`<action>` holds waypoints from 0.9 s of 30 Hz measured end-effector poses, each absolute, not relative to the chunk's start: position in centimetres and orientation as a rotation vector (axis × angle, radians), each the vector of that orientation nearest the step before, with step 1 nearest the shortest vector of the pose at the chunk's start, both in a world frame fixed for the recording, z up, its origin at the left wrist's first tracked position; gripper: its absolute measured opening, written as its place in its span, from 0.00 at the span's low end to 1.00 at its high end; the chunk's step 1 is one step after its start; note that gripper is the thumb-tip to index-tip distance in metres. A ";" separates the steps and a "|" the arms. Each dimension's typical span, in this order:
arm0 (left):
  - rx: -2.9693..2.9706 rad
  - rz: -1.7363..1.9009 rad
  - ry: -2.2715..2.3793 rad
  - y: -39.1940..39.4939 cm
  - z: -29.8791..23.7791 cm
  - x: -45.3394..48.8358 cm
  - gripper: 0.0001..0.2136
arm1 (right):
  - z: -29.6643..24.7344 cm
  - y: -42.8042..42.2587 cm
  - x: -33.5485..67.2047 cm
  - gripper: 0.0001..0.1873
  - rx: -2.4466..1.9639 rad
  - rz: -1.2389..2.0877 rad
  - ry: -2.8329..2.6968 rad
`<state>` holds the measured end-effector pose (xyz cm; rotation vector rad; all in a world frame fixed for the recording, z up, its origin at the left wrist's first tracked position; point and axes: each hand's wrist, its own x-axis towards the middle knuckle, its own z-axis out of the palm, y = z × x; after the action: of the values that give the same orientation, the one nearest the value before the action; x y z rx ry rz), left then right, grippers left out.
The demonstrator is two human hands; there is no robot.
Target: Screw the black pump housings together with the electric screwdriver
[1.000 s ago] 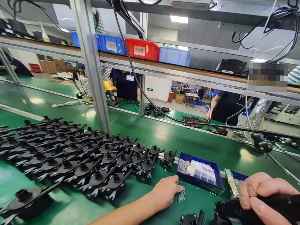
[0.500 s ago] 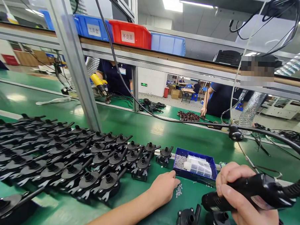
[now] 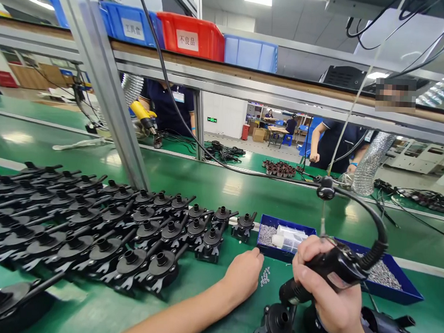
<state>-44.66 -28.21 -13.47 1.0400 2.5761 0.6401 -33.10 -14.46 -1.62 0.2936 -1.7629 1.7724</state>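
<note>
My right hand [image 3: 330,301] is closed round a black electric screwdriver [image 3: 324,271], whose tip points down-left at a black pump housing [image 3: 277,323] near the bottom edge. A thick black cable [image 3: 373,237] curves up from the tool. My left hand [image 3: 243,275] rests on the green table with fingers curled, fingertips touching a small heap of silver screws [image 3: 265,276]. Whether it pinches a screw is hidden. More black housings [image 3: 384,328] lie under and right of my right hand.
Several rows of black pump housings [image 3: 105,230] cover the table's left half. Two shallow blue trays [image 3: 278,235] [image 3: 389,279] hold screws and a plastic bag. A metal post [image 3: 110,107] rises at left. Co-workers [image 3: 336,144] stand across the green belt [image 3: 243,187]; bins [image 3: 191,35] sit overhead.
My right hand has swung the screwdriver left and more upright over the housing at the bottom. My left hand stays at the screws. The view has shifted, bringing the right tray into sight.
</note>
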 end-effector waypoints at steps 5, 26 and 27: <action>0.963 0.842 2.247 -29.9 -12.2 -42.6 0.08 | -1.0 -14.1 -33.0 0.06 0.280 1.664 -1.992; 0.441 1.079 1.468 -30.4 -11.4 -44.0 0.11 | -2.1 -15.1 -31.6 0.04 0.271 1.843 -1.818; 0.437 1.090 1.468 -30.4 -11.4 -43.9 0.12 | -2.1 -15.0 -31.6 0.04 0.296 1.840 -1.820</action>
<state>-43.87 -30.44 -11.36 0.4366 1.4683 1.0904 -31.63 -15.03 -2.08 0.2964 -1.8196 1.8402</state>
